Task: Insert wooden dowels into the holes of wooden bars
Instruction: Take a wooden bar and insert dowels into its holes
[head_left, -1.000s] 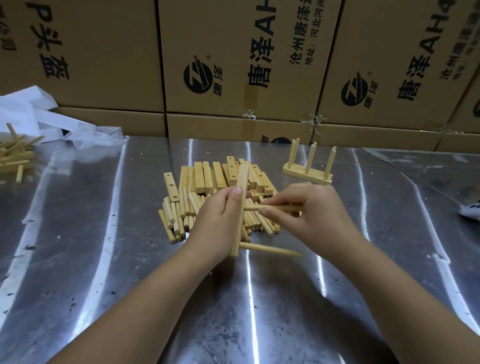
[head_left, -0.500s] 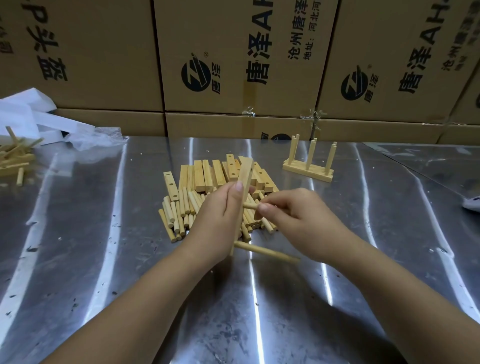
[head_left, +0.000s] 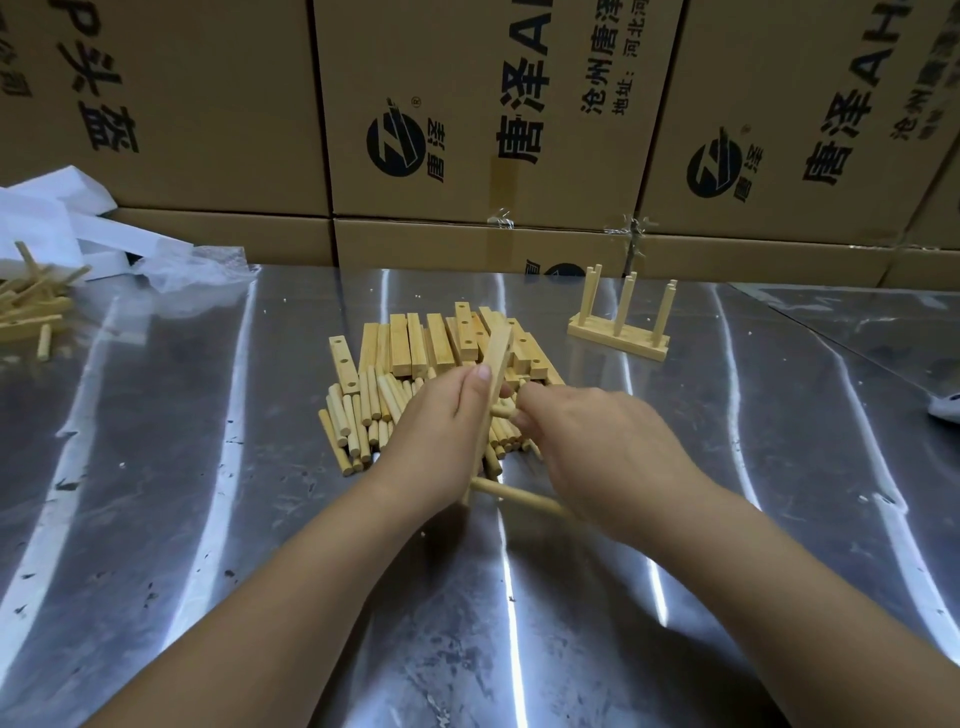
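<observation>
Left hand (head_left: 441, 431): grip clenched round the middle of a long pale wooden bar with drilled holes (head_left: 500, 349). The bar is near upright, its top leaning away, and the thumb lies up its face.

Right hand (head_left: 597, 447): grip pinching a short round pale wooden dowel (head_left: 502, 411). Only a stub shows between the fingertips and the bar, and it meets the bar just right of the left grip. How deep it sits, cannot tell.

A longer round wooden peg (head_left: 519, 496) already stands out of the bar's low end, below the left grip, running under the right wrist.

Judgement: the step in hand is seating the middle dowel.
- Keep it square to the bar's face and push straight along its axis.
- Brace the left grip directly behind the hole.
- A slight twist should ease a tight fit.
- A skewed push risks jamming the dowel or splitting the bar.
- Keep the low peg from levering on the surface.

Surface and room:
- A scuffed, shiny steel counter (head_left: 208, 519) carries everything.
- A wall of brown cardboard boxes with black print (head_left: 208, 104) closes the far side.
- Just beyond both grips lies a heap of loose pale bars (head_left: 415, 343), with loose dowels (head_left: 358, 415) left of the left grip.
- Beyond the right grip, well apart, stands a finished wooden base with upright pegs (head_left: 618, 340).
- Far left of the left grip are crumpled white paper and clear plastic (head_left: 78, 234), and a small heap of wooden pieces (head_left: 26, 312).
</observation>
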